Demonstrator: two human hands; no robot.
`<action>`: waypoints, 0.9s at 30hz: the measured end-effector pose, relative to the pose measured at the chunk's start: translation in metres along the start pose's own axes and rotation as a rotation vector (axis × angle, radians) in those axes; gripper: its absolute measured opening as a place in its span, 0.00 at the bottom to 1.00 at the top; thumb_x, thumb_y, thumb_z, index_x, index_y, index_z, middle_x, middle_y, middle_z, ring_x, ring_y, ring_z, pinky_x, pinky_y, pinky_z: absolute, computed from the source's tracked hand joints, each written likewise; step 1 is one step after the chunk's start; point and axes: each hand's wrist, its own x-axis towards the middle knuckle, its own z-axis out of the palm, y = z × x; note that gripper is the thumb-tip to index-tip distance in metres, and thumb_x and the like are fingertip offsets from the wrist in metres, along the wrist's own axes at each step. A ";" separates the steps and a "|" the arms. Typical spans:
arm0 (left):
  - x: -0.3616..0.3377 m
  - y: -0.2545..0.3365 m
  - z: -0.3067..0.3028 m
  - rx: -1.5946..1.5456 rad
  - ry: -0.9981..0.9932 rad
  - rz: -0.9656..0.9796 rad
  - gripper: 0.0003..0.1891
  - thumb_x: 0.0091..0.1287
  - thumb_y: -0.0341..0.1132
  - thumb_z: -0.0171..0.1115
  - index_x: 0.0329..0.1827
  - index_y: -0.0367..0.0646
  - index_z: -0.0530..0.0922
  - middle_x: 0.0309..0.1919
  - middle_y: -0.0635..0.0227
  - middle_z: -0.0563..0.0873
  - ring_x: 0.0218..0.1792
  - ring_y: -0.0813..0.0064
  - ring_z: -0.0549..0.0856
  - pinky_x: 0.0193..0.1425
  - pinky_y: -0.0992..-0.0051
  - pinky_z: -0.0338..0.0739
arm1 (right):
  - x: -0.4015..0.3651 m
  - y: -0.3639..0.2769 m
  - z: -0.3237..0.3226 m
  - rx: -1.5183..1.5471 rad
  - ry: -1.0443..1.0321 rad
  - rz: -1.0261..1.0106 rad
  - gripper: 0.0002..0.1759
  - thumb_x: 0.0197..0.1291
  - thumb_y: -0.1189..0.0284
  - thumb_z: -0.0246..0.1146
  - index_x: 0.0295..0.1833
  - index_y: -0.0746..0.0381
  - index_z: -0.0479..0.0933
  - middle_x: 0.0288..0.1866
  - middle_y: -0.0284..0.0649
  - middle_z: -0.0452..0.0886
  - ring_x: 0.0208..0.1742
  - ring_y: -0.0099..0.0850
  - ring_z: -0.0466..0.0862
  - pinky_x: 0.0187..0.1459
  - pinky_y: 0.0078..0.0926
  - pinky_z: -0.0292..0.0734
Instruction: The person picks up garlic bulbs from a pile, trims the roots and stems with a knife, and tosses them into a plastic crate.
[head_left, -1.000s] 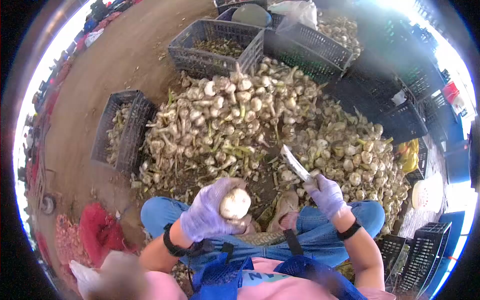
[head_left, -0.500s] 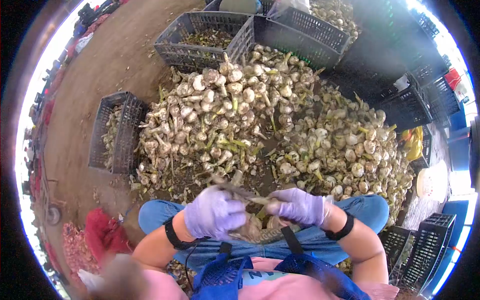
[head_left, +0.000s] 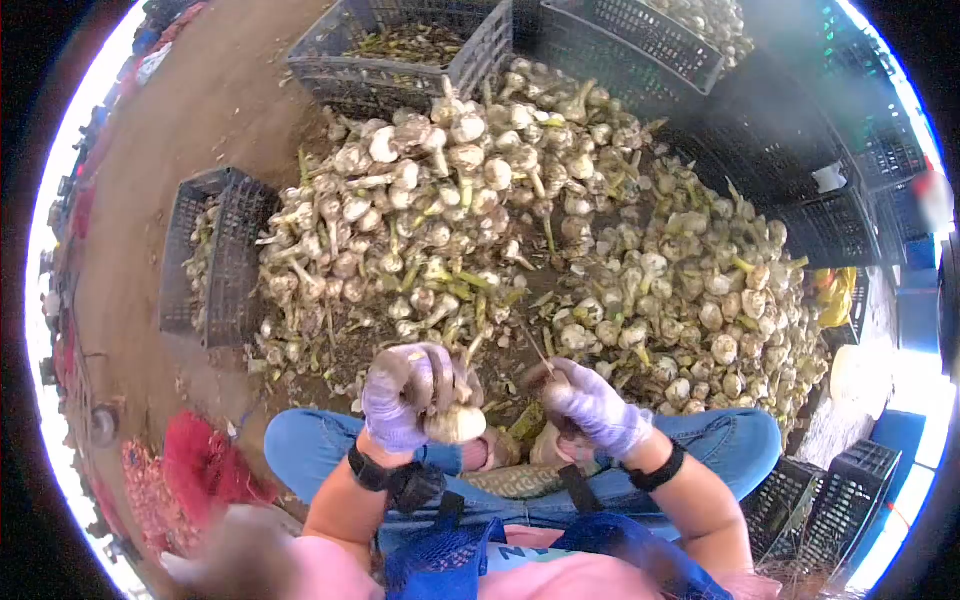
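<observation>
My left hand (head_left: 408,390), in a lilac glove with dirty fingertips, is closed around a garlic bulb (head_left: 455,425). The pale, round end of the bulb hangs below the fingers, and its stem is partly hidden by them. To the right, my gloved right hand (head_left: 598,405) grips a knife (head_left: 540,352); only its thin blade shows, pointing up and away, and the handle is inside the fist. The two hands are apart, above my lap and crossed legs. Just beyond them lies a large heap of garlic (head_left: 400,220) with stems on.
A second garlic heap (head_left: 690,300) spreads to the right. Black crates stand around: one with trimmings (head_left: 400,90) at the back, a small one (head_left: 225,260) on the left, several stacked at right (head_left: 830,210). A red mesh bag (head_left: 205,460) lies at lower left.
My hands have moved apart from close together over my lap. The left now holds a bulb up in plain view, and the knife blade has turned upward. The view has shifted slightly.
</observation>
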 end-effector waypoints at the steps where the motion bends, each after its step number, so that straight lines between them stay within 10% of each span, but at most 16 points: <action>1: 0.001 -0.004 0.001 -0.173 -0.042 -0.016 0.32 0.64 0.58 0.51 0.07 0.45 0.61 0.12 0.65 0.70 0.20 0.65 0.74 0.28 0.67 0.72 | 0.007 -0.006 0.009 0.038 0.000 -0.095 0.28 0.56 0.51 0.62 0.52 0.62 0.71 0.22 0.25 0.69 0.21 0.15 0.66 0.21 0.15 0.60; 3: 0.005 -0.010 0.004 -0.328 -0.096 -0.082 0.33 0.64 0.60 0.49 0.08 0.46 0.60 0.12 0.67 0.68 0.20 0.67 0.71 0.29 0.67 0.70 | 0.013 -0.023 0.013 0.198 -0.115 0.030 0.27 0.56 0.60 0.65 0.57 0.62 0.68 0.35 0.28 0.74 0.36 0.16 0.70 0.37 0.15 0.67; 8: 0.007 -0.021 -0.001 -0.460 -0.036 -0.204 0.26 0.62 0.60 0.53 0.23 0.43 0.71 0.20 0.65 0.71 0.27 0.68 0.71 0.28 0.64 0.72 | 0.031 -0.006 0.026 0.203 0.166 -0.070 0.15 0.53 0.72 0.66 0.45 0.63 0.73 0.30 0.29 0.76 0.32 0.17 0.73 0.34 0.18 0.71; 10: 0.004 -0.014 -0.001 0.082 0.344 -0.255 0.27 0.56 0.41 0.62 0.57 0.37 0.70 0.43 0.60 0.79 0.46 0.67 0.80 0.43 0.69 0.79 | 0.037 -0.001 0.020 -0.008 0.271 -0.099 0.14 0.53 0.72 0.66 0.44 0.64 0.73 0.29 0.29 0.76 0.31 0.17 0.73 0.34 0.19 0.72; 13: 0.003 0.001 -0.006 0.384 0.016 -0.579 0.22 0.55 0.31 0.62 0.54 0.38 0.72 0.40 0.66 0.81 0.41 0.78 0.80 0.48 0.80 0.74 | 0.034 -0.010 0.016 -0.284 0.385 -0.101 0.16 0.51 0.70 0.67 0.42 0.67 0.73 0.27 0.34 0.79 0.28 0.19 0.74 0.33 0.23 0.74; 16: 0.000 -0.025 -0.010 0.980 -0.203 -0.320 0.17 0.59 0.31 0.59 0.52 0.37 0.74 0.36 0.68 0.81 0.40 0.82 0.78 0.46 0.81 0.73 | 0.040 -0.006 0.024 -0.500 0.355 -0.129 0.14 0.51 0.73 0.67 0.41 0.66 0.73 0.31 0.30 0.78 0.33 0.18 0.74 0.35 0.19 0.72; 17: 0.001 -0.024 -0.008 0.982 -0.203 -0.317 0.17 0.59 0.31 0.59 0.52 0.37 0.74 0.36 0.68 0.81 0.40 0.82 0.78 0.46 0.81 0.73 | 0.039 -0.001 0.025 -0.500 0.337 -0.172 0.23 0.49 0.65 0.69 0.46 0.68 0.72 0.30 0.45 0.80 0.32 0.27 0.80 0.36 0.29 0.75; 21: -0.008 -0.006 -0.009 0.748 0.101 -0.528 0.14 0.66 0.31 0.53 0.53 0.35 0.73 0.41 0.66 0.81 0.43 0.79 0.79 0.48 0.78 0.75 | 0.018 -0.021 0.008 -0.607 0.292 -0.192 0.31 0.50 0.56 0.68 0.52 0.68 0.70 0.29 0.46 0.80 0.32 0.33 0.82 0.33 0.31 0.75; 23: -0.013 -0.003 -0.022 0.916 -0.149 -0.048 0.17 0.67 0.34 0.55 0.56 0.35 0.72 0.44 0.64 0.81 0.46 0.77 0.79 0.51 0.77 0.75 | 0.005 -0.034 0.006 -0.892 0.095 -0.086 0.29 0.50 0.55 0.67 0.49 0.67 0.72 0.27 0.49 0.79 0.31 0.41 0.83 0.32 0.34 0.75; 24: -0.016 0.000 -0.025 0.480 0.169 -0.615 0.17 0.67 0.34 0.55 0.56 0.36 0.71 0.48 0.62 0.80 0.49 0.73 0.79 0.53 0.74 0.75 | 0.002 -0.037 0.011 -0.935 0.042 -0.008 0.27 0.51 0.54 0.66 0.46 0.66 0.73 0.27 0.51 0.79 0.32 0.46 0.82 0.33 0.36 0.75; 27: -0.022 -0.008 -0.037 0.566 -0.167 -0.331 0.17 0.67 0.34 0.56 0.56 0.37 0.71 0.49 0.57 0.79 0.50 0.68 0.79 0.52 0.71 0.75 | 0.000 -0.041 0.022 -0.896 -0.070 0.039 0.28 0.52 0.53 0.64 0.49 0.66 0.73 0.29 0.52 0.80 0.33 0.45 0.83 0.34 0.36 0.75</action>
